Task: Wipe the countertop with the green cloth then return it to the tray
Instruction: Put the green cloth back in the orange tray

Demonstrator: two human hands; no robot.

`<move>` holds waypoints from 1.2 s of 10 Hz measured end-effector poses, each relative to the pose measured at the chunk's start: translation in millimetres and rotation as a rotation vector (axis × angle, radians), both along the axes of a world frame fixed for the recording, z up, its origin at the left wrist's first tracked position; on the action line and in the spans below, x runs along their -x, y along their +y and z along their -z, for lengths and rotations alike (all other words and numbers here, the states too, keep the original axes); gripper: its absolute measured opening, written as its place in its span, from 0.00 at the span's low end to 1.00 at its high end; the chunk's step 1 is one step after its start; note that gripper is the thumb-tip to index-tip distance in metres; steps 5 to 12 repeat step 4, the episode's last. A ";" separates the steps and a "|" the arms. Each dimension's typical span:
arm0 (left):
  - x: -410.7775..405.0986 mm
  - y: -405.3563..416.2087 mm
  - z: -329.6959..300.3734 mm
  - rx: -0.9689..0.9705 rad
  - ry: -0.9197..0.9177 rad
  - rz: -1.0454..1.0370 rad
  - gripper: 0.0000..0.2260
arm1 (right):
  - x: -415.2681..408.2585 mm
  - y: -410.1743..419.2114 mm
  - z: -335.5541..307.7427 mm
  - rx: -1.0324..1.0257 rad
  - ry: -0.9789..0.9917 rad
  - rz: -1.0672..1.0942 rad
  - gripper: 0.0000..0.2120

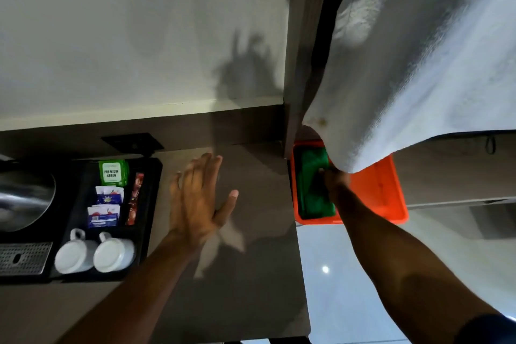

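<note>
The green cloth (312, 190) lies folded in the left part of an orange tray (388, 190), just past the right end of the brown countertop (251, 274). My right hand (336, 184) reaches into the tray and is closed on the cloth's right edge; a hanging white towel hides its fingertips. My left hand (195, 198) hovers flat over the countertop with fingers spread and holds nothing.
A white towel (418, 58) hangs at the upper right, over the back of the tray. On the left, a black tray (145, 204) carries tea packets (113, 172), sachets and two upturned white cups (95, 253). A metal kettle (25, 198) and drip grille sit at far left.
</note>
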State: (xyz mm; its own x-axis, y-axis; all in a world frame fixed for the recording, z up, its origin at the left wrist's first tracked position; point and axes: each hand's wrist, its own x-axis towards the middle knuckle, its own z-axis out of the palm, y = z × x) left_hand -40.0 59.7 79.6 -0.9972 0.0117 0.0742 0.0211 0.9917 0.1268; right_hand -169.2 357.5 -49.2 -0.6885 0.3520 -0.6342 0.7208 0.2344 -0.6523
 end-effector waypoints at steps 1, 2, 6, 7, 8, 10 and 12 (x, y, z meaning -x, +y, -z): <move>-10.3 -4.4 6.8 -0.027 0.009 0.037 0.33 | -11.3 -1.1 -10.2 -0.207 0.029 -0.025 0.21; -12.8 -10.2 6.5 -0.022 -0.017 0.056 0.34 | -31.6 -3.2 -34.0 -0.245 0.096 0.017 0.20; -14.1 -29.3 -23.3 -0.082 0.039 0.080 0.36 | -119.2 -24.4 -106.5 0.006 0.301 0.068 0.14; -14.1 -29.3 -23.3 -0.082 0.039 0.080 0.36 | -119.2 -24.4 -106.5 0.006 0.301 0.068 0.14; -14.1 -29.3 -23.3 -0.082 0.039 0.080 0.36 | -119.2 -24.4 -106.5 0.006 0.301 0.068 0.14; -14.1 -29.3 -23.3 -0.082 0.039 0.080 0.36 | -119.2 -24.4 -106.5 0.006 0.301 0.068 0.14; -14.1 -29.3 -23.3 -0.082 0.039 0.080 0.36 | -119.2 -24.4 -106.5 0.006 0.301 0.068 0.14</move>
